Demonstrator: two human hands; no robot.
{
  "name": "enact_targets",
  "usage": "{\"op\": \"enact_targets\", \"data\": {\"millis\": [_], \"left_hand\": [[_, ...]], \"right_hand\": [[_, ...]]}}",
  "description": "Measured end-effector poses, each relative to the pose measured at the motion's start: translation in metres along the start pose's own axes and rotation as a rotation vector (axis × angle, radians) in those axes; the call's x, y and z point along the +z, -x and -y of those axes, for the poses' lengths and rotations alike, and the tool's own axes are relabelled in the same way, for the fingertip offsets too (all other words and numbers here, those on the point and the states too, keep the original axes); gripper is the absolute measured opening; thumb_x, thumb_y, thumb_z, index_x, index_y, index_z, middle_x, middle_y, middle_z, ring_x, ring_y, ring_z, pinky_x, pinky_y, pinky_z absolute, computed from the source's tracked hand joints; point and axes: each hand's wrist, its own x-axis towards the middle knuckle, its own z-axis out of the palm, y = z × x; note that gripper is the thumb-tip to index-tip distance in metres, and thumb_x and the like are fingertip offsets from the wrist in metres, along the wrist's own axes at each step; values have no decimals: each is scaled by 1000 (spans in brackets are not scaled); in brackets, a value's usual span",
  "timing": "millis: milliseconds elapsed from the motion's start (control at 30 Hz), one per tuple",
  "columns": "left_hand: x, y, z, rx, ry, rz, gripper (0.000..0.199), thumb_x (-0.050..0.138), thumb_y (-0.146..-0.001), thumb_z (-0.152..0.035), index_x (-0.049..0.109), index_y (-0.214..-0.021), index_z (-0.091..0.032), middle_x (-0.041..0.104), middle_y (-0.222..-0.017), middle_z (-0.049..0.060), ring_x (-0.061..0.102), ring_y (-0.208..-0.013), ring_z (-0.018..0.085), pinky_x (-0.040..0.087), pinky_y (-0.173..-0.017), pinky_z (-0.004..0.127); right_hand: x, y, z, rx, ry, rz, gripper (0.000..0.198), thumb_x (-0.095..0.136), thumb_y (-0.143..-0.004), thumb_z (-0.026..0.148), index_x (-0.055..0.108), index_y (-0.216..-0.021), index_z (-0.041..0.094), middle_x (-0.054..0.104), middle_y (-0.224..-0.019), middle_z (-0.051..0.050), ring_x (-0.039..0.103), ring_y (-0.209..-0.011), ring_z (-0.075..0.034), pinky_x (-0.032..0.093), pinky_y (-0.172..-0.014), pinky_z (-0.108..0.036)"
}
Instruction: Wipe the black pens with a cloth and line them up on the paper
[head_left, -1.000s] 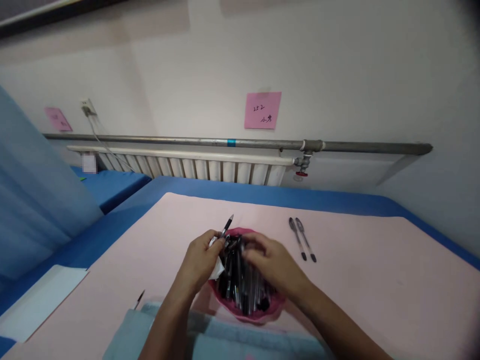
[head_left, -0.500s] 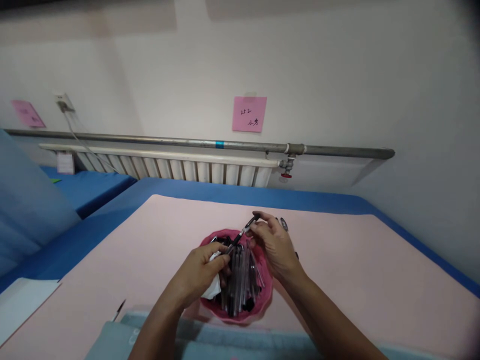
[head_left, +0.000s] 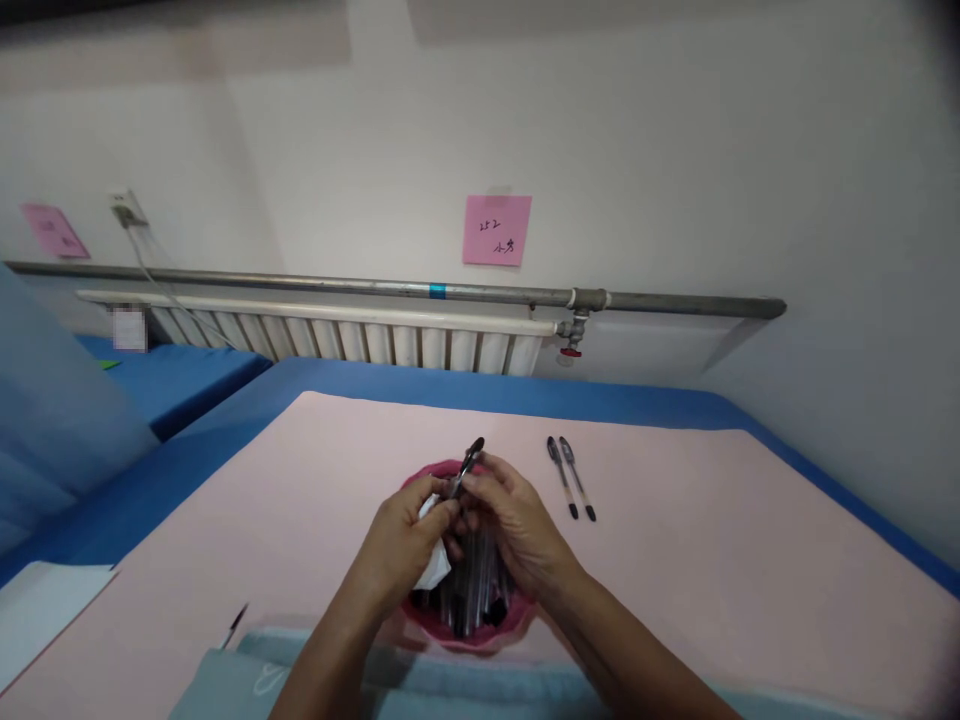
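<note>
Over a pink basket (head_left: 431, 632) with a wavy rim, both my hands meet at a black-capped pen (head_left: 471, 457), which points up and away from me. My left hand (head_left: 401, 540) pinches the pen low down, and a white tissue (head_left: 436, 568) is tucked under its fingers. From the other side, my right hand (head_left: 529, 530) has its fingers closed round the pen just below the capped end. Many clear pen barrels (head_left: 471, 590) with dark parts fill the basket below, partly covered by my hands.
Two capped pens (head_left: 574, 478) lie side by side on the pink table sheet (head_left: 697, 530), right of the basket. Another pen (head_left: 234, 625) rests at the front left near a light blue cloth (head_left: 225, 685). White paper (head_left: 45, 610) lies far left. A radiator (head_left: 405, 345) stands behind.
My right hand has moved down and left, closer to my left hand. The pen is now more upright with its black capped end between my hands. Two pens on the sheet have come into view.
</note>
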Motion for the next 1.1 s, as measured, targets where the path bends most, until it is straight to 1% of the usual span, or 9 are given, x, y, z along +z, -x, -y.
{"op": "enact_targets", "data": {"millis": [67, 133, 233, 333, 500, 600, 867, 1033, 1100], "left_hand": [[2, -1, 2, 22, -59, -43, 21, 54, -75, -31, 58, -92, -19, 63, -70, -1, 57, -55, 13, 45, -56, 25], [2, -2, 4, 17, -84, -65, 24, 55, -75, -33, 57, -95, -19, 65, -73, 0, 60, -60, 15, 46, -57, 26], [0, -3, 7, -18, -69, -91, 26, 54, -75, -37, 56, -93, -18, 67, -77, 3, 63, -66, 18, 47, -58, 28], [-5, -3, 9, -56, -70, -132, 27, 53, -76, -40, 57, -92, -18, 67, -74, 4, 63, -67, 19, 47, -58, 28], [-9, -3, 11, -78, -141, -124, 25, 51, -77, -39, 57, -91, -20, 65, -65, 1, 60, -58, 17, 45, -55, 27], [-9, -3, 13, -69, -201, -110, 25, 50, -77, -38, 57, -93, -20, 65, -63, 1, 61, -59, 17, 44, -55, 27], [-10, -4, 10, -79, -264, -117, 26, 50, -76, -39, 58, -92, -20, 67, -68, 1, 63, -63, 18, 45, -57, 26], [-21, -2, 4, -67, -265, -204, 26, 49, -76, -40, 60, -87, -20, 64, -60, -1, 59, -55, 15, 42, -51, 24], [-25, -2, 1, -67, -286, -315, 24, 50, -75, -40, 62, -83, -20, 63, -60, -2, 56, -51, 14, 40, -48, 23]], "right_hand": [[3, 2, -2, 13, 38, 59, 26, 67, -68, 32, 60, -89, 19, 58, -62, 3, 50, -48, -11, 39, -46, -24], [2, 2, 0, -36, 121, 33, 20, 65, -69, 33, 61, -82, 19, 59, -63, 2, 50, -49, -10, 40, -47, -24], [-16, -5, 13, -194, 330, -184, 28, 56, -75, 44, 59, -88, 20, 61, -64, 1, 49, -47, -11, 39, -47, -24], [-52, -16, 30, -315, 699, -437, 37, 44, -79, 51, 59, -95, 20, 64, -73, -3, 58, -62, -17, 42, -55, -27], [-120, -27, 42, -194, 1036, -645, 32, 47, -78, 38, 63, -96, 18, 64, -71, -6, 58, -70, -23, 38, -62, -32], [-143, -32, 40, -81, 1211, -672, 26, 49, -77, 32, 68, -88, 18, 67, -76, -10, 60, -76, -26, 36, -62, -32], [-151, -39, 36, 18, 1431, -646, 28, 45, -81, 30, 69, -86, 17, 69, -88, -12, 61, -85, -25, 40, -65, -30], [-143, -36, 41, -118, 1404, -653, 30, 40, -83, 28, 66, -91, 17, 67, -94, -11, 61, -87, -22, 42, -73, -31], [-130, -34, 43, -211, 1359, -627, 31, 38, -84, 29, 65, -93, 17, 67, -97, -9, 60, -87, -21, 43, -76, -31]]}}
